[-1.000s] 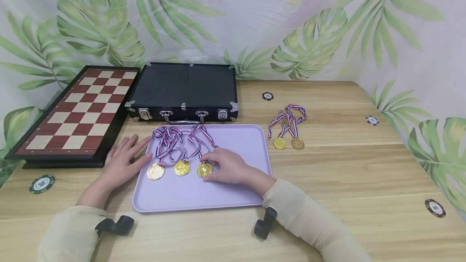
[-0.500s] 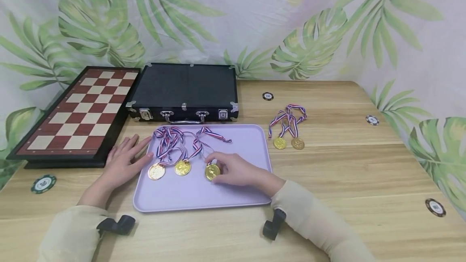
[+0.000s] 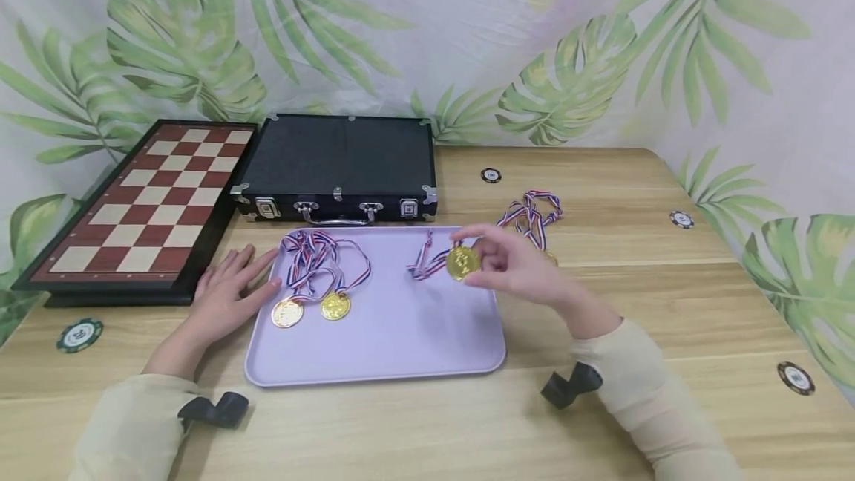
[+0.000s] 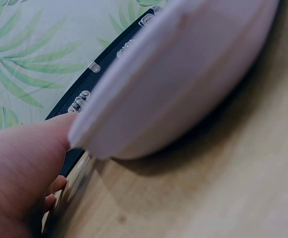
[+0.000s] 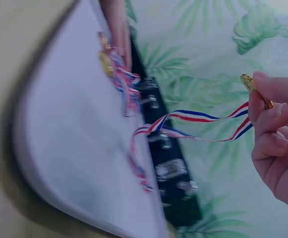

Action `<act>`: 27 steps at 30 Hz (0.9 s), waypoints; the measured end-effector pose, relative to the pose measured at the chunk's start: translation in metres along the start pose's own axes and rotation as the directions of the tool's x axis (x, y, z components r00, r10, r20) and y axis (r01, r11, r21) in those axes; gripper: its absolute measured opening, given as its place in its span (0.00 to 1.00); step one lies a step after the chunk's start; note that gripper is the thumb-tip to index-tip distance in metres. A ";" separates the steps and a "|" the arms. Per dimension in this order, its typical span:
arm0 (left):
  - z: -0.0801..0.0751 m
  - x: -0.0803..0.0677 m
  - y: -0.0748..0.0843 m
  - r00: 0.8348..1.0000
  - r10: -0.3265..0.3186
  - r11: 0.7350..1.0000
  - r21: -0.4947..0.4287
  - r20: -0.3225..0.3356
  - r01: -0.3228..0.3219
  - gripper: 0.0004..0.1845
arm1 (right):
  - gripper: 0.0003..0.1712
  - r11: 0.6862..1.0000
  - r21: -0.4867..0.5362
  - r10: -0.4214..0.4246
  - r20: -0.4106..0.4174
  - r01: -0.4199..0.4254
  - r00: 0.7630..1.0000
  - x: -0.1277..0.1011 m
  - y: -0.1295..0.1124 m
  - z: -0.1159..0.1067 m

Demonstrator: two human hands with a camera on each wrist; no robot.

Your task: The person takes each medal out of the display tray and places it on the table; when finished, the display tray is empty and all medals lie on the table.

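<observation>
Gold medal (image 3: 463, 263), pinched in the right hand (image 3: 517, 267), its ribbon (image 5: 198, 116) reaching the tray (image 3: 401, 351); two other medals (image 3: 335, 306) lie near the left hand (image 3: 229, 295), its fingers extended, thumb touching the tray.

Softly wrinkled cream sleeves (image 3: 657, 392) carry black, stubby, bent brackets (image 3: 230, 411) (one on each side).

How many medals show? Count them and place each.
4: two medals on the tray, a third in the right hand, a fourth mostly hidden behind it, on the table. More may hide.

Room before tray (image 3: 381, 344), case (image 3: 337, 154) behind
</observation>
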State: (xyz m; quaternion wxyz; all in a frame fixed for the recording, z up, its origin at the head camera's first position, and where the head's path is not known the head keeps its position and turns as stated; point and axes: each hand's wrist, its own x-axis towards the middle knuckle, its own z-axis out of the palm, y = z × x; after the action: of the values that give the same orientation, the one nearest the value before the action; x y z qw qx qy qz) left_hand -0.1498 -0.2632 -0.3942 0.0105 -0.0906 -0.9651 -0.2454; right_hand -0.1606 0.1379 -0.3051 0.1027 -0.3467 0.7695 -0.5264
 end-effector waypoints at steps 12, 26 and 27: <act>0.001 -0.001 0.000 1.000 -0.002 1.000 0.003 0.002 0.002 0.32 | 0.28 0.964 0.049 -0.244 -0.237 0.262 0.940 -0.031 -0.057 -0.075; 0.000 0.000 -0.001 1.000 0.005 1.000 0.000 0.004 -0.005 0.32 | 0.26 0.949 0.284 0.021 -0.491 0.138 0.871 -0.058 -0.029 -0.145; 0.001 0.001 -0.001 1.000 0.005 1.000 0.000 0.004 -0.005 0.32 | 0.26 0.953 0.292 0.078 -0.501 0.084 0.862 -0.056 -0.022 -0.149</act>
State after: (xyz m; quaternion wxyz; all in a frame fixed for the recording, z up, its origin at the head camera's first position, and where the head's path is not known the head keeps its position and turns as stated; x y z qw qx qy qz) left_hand -0.1505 -0.2638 -0.3953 0.0089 -0.0934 -0.9650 -0.2451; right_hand -0.1879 0.2800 -0.2344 -0.0520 -0.1773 0.6784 -0.7110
